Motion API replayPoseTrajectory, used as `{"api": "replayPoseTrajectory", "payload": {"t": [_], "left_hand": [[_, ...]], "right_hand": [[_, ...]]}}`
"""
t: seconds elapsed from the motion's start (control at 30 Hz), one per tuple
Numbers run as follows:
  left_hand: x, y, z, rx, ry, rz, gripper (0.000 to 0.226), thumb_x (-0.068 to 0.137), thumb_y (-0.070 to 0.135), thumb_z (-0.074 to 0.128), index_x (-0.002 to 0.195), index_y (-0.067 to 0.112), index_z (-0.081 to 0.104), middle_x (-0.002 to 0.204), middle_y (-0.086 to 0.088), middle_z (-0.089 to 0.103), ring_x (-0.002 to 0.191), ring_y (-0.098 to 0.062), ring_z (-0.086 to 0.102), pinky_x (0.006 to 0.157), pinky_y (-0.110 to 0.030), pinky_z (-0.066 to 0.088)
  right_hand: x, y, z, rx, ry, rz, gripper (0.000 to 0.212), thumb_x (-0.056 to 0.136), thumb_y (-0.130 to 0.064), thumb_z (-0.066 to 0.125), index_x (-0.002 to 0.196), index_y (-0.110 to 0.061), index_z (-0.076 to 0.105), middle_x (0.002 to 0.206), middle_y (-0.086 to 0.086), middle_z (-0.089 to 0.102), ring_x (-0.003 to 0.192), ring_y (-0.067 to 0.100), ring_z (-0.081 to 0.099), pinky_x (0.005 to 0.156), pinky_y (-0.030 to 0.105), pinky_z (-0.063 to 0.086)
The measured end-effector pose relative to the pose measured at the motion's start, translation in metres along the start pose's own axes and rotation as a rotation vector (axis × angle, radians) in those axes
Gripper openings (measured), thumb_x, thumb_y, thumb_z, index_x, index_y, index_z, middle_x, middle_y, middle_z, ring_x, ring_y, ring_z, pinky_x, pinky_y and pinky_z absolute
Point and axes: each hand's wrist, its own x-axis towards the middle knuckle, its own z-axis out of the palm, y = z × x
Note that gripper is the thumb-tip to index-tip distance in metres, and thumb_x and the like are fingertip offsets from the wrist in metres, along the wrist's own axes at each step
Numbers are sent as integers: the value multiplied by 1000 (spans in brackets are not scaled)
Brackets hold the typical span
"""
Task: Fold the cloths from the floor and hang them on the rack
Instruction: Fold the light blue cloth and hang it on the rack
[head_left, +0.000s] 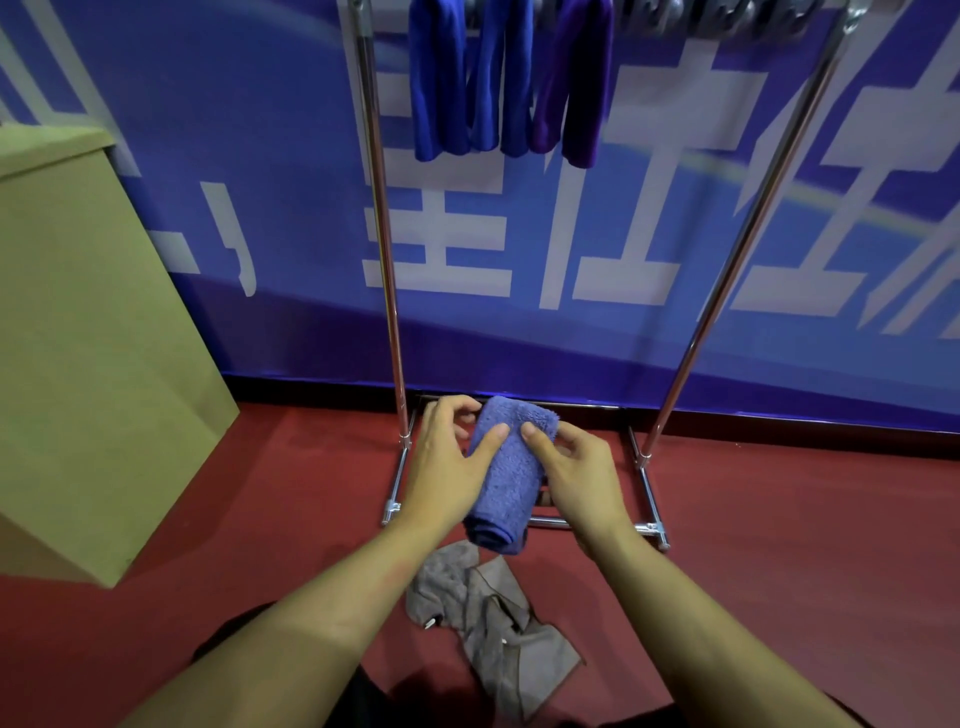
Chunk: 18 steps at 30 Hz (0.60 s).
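Head view. Both hands hold a folded blue cloth (506, 475) in the air at frame centre, above the base of the rack (649, 499). Left hand (447, 462) grips the cloth's left edge, thumb pressed on its top face, fingers curled behind the far end. Right hand (576, 478) grips the right edge, thumb on top, fingers around the side. The two thumbs nearly meet on the cloth. The cloth is folded into a narrow strip, its rolled fold toward 6 o'clock and its fluffy end toward 12.

Grey cloth (493, 618) lies crumpled on the red floor (779, 571) at 6 o'clock from the blue cloth, between the forearms, untouched.

At 12 o'clock, three cloths already hang over the rack's top bar: two blue cloths (470, 83) side by side and a purple cloth (574, 83) just to their right. Blue banner (208, 182) stands behind the rack. Cardboard box (78, 338) stands at 9 o'clock, well apart from the hands.
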Motion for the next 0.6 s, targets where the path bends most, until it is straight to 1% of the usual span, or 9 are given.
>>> {"api": "replayPoseTrajectory", "payload": {"t": [0.07,0.17,0.23,0.3,0.4,0.43,0.5,0.57,0.6], "left_hand": [[-2,1,3,63,-35,99,28,85,30,75,110,24,64,104,10,58,87,-1,60,77,-14,47],[-7,6,9,62,-152,90,27,92,32,69,116,17,71,104,9,62,92,-3,62,84,-16,47],[-6,10,10,-3,-200,15,27,97,32,62,118,18,71,103,10,64,99,-7,64,91,-22,48],[-5,11,9,-105,-271,-90,22,98,39,58,113,28,71,104,10,68,102,-9,67,93,-28,50],[-2,10,10,-262,-314,-207,31,94,51,57,111,29,70,106,3,75,103,-13,70,95,-38,54],[-2,10,10,-290,-295,-222,29,96,47,56,111,27,70,105,4,76,102,-11,71,93,-36,54],[-1,12,8,-344,-244,-239,19,102,30,53,112,23,68,101,8,75,95,-3,69,86,-24,52],[0,16,6,-350,-218,-221,20,104,20,50,118,19,64,100,10,72,90,2,66,81,-15,49],[0,17,6,-330,-221,-205,21,104,17,50,120,18,63,99,10,71,89,4,65,79,-13,48]], "right_hand": [[0,0,1,-98,63,-41,26,91,-45,65,91,-21,74,79,6,76,74,17,70,64,57,58],[0,-4,3,50,39,30,31,99,-45,59,98,-17,72,92,14,75,92,33,74,68,55,62],[2,-7,5,219,-33,122,36,104,-42,49,109,-13,70,105,19,73,99,37,72,71,45,64],[2,-10,4,299,-113,157,39,107,-40,41,115,-14,69,109,17,75,94,29,74,70,32,61],[0,-12,5,270,-128,134,38,108,-38,36,105,-22,70,105,7,75,89,14,71,79,24,59],[2,-10,5,203,-119,119,37,108,-37,36,103,-24,71,107,2,75,95,10,71,87,26,58],[2,-9,9,79,-116,49,37,108,-39,41,108,-22,74,116,-2,74,109,11,68,101,36,53],[2,-5,13,5,-128,-6,40,101,-49,52,125,-21,69,126,5,69,120,16,63,107,46,48],[3,-2,14,-23,-142,-27,43,99,-51,57,130,-24,66,127,7,67,122,18,62,106,46,49]]}}
